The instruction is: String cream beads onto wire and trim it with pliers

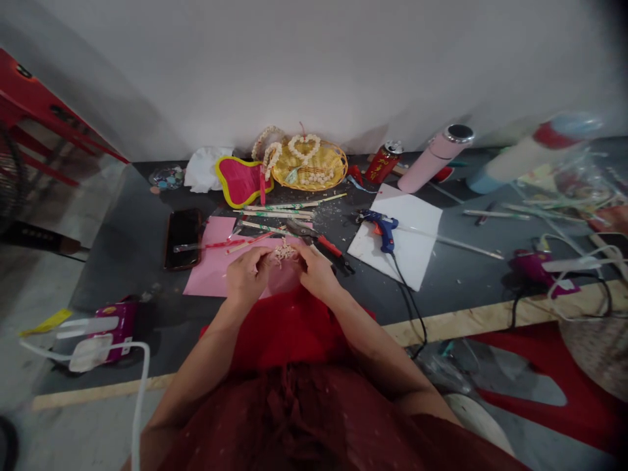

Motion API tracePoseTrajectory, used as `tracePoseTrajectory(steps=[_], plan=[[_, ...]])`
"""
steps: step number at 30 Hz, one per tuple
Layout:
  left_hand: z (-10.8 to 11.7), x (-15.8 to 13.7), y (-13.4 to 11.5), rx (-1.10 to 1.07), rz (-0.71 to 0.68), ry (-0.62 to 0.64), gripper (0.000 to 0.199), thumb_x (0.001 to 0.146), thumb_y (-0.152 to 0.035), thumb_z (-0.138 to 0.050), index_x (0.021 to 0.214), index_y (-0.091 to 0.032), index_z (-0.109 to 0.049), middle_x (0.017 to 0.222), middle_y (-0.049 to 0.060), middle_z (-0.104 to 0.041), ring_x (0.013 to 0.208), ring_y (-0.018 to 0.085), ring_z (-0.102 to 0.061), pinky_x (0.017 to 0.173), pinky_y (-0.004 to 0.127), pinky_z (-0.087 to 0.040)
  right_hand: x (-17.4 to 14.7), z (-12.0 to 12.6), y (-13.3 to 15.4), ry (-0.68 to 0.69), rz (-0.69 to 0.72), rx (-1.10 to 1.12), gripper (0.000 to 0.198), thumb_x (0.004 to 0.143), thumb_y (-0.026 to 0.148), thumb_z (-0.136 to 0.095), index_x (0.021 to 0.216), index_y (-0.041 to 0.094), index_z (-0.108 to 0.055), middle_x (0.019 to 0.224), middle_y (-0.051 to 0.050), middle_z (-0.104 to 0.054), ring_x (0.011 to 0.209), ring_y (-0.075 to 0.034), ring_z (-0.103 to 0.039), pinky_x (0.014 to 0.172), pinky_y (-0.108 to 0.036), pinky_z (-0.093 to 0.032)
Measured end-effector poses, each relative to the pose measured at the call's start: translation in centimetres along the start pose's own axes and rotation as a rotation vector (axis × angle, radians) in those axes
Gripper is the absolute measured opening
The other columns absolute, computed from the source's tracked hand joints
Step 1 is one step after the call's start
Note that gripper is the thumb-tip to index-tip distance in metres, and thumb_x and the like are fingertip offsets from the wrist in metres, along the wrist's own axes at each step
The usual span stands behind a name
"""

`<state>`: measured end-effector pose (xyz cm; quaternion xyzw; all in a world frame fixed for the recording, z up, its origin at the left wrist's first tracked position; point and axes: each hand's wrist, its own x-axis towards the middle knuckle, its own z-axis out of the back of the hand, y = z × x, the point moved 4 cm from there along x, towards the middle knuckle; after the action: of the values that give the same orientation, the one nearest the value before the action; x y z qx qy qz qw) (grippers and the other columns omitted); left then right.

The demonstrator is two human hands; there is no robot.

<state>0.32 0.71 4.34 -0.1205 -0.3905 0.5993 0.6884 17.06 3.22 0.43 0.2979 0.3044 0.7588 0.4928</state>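
Observation:
My left hand (pixel 246 273) and my right hand (pixel 316 269) face each other at the table's near edge, fingers curled. Between their fingertips they grip a small cluster of pale cream pieces (pixel 283 251); its exact kind is too small to make out. Beneath lies a pink sheet (pixel 206 278). Just beyond my fingers are pliers with red handles (pixel 328 246), and several thin sticks with green-and-white wrapping (pixel 279 214) lie farther back. A red-wrapped stick (pixel 223 244) rests left of them on the pink sheet.
A blue glue gun (pixel 386 230) lies on a white board (pixel 417 261), its cord trailing over the front edge. Behind stand a wicker basket (pixel 338 171), a red can (pixel 383 163) and a pink bottle (pixel 432 160). At left are a phone (pixel 183 239) and a purple power strip (pixel 122 327).

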Motion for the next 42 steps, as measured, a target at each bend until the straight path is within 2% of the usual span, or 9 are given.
tracePoseTrajectory(steps=[2,8,14,20,29,33,37,40,42], plan=[[-0.1,0.0,0.0,0.006,-0.011,0.002,0.017,0.088,-0.029,-0.052,0.09,-0.019,-0.066,0.085,0.002,-0.072,0.075,0.013,-0.065,0.068,0.021,-0.046,0.1,0.4,-0.1,-0.038,0.012,0.044,0.045,0.082,0.013,-0.051,0.127,0.02,-0.051,0.107,-0.009,-0.06,0.083,-0.016,-0.059,0.081,-0.031,-0.049],[-0.5,0.0,0.5,0.043,0.011,0.027,0.018,0.09,-0.028,-0.049,0.092,-0.02,-0.065,0.087,0.003,-0.072,0.077,0.015,-0.066,0.067,0.024,-0.047,0.1,1.7,-0.4,-0.155,0.082,0.156,0.03,0.085,0.013,-0.046,0.112,0.019,-0.058,0.108,-0.01,-0.059,0.094,-0.018,-0.059,0.087,-0.033,-0.049],[-0.8,0.0,1.1,0.065,0.013,0.02,0.019,0.09,-0.026,-0.048,0.096,-0.019,-0.064,0.091,0.004,-0.072,0.083,0.017,-0.066,0.072,0.026,-0.047,-0.2,1.4,0.3,-0.112,0.095,0.182,0.023,0.09,0.021,-0.047,0.109,0.02,-0.06,0.103,-0.008,-0.06,0.087,-0.016,-0.059,0.079,-0.029,-0.05],[-1.4,-0.1,1.3,0.09,0.009,0.049,0.019,0.09,-0.029,-0.049,0.096,-0.02,-0.065,0.092,0.003,-0.072,0.081,0.016,-0.066,0.072,0.025,-0.048,-0.5,0.5,1.0,-0.034,0.153,0.136,0.023,0.09,0.018,-0.046,0.107,0.02,-0.061,0.104,-0.007,-0.064,0.099,-0.017,-0.059,0.09,-0.033,-0.047],[-1.5,0.0,1.3,0.066,-0.043,0.026,0.017,0.089,-0.026,-0.05,0.094,-0.019,-0.065,0.091,0.004,-0.071,0.084,0.016,-0.064,0.076,0.027,-0.049,-0.5,1.2,1.0,-0.082,0.115,0.17,0.022,0.089,0.02,-0.048,0.108,0.019,-0.06,0.104,-0.008,-0.06,0.091,-0.015,-0.059,0.08,-0.028,-0.049],[-1.4,-0.1,1.3,0.068,-0.039,0.003,0.016,0.089,-0.028,-0.051,0.093,-0.02,-0.063,0.089,0.003,-0.069,0.082,0.016,-0.063,0.075,0.026,-0.049,-0.6,1.4,1.1,-0.096,0.102,0.179,0.018,0.092,0.031,-0.049,0.092,0.02,-0.063,0.099,-0.007,-0.061,0.089,-0.015,-0.059,0.076,-0.027,-0.049],[-1.2,0.0,1.0,0.052,-0.058,-0.017,0.013,0.089,-0.027,-0.052,0.092,-0.02,-0.062,0.088,0.003,-0.068,0.082,0.015,-0.062,0.074,0.025,-0.048,-0.7,1.5,1.0,-0.131,0.111,0.219,0.023,0.091,0.033,-0.051,0.074,0.019,-0.06,0.099,-0.007,-0.06,0.085,-0.014,-0.059,0.072,-0.026,-0.049],[-1.0,0.0,0.8,0.05,-0.077,-0.019,0.011,0.088,-0.023,-0.051,0.092,-0.02,-0.061,0.09,0.004,-0.067,0.085,0.016,-0.061,0.076,0.026,-0.049,-0.5,1.4,0.6,-0.162,0.092,0.242,0.01,0.087,0.027,-0.054,0.089,0.02,-0.061,0.105,-0.007,-0.056,0.075,-0.012,-0.058,0.065,-0.024,-0.049],[-1.0,0.1,0.9,0.054,-0.087,-0.028,0.01,0.088,-0.022,-0.051,0.091,-0.02,-0.061,0.092,0.004,-0.067,0.089,0.017,-0.061,0.079,0.028,-0.049,-0.4,1.5,0.3,-0.193,0.08,0.244,0.019,0.085,0.021,-0.054,0.104,0.021,-0.058,0.111,-0.008,-0.053,0.073,-0.011,-0.057,0.064,-0.024,-0.05]])
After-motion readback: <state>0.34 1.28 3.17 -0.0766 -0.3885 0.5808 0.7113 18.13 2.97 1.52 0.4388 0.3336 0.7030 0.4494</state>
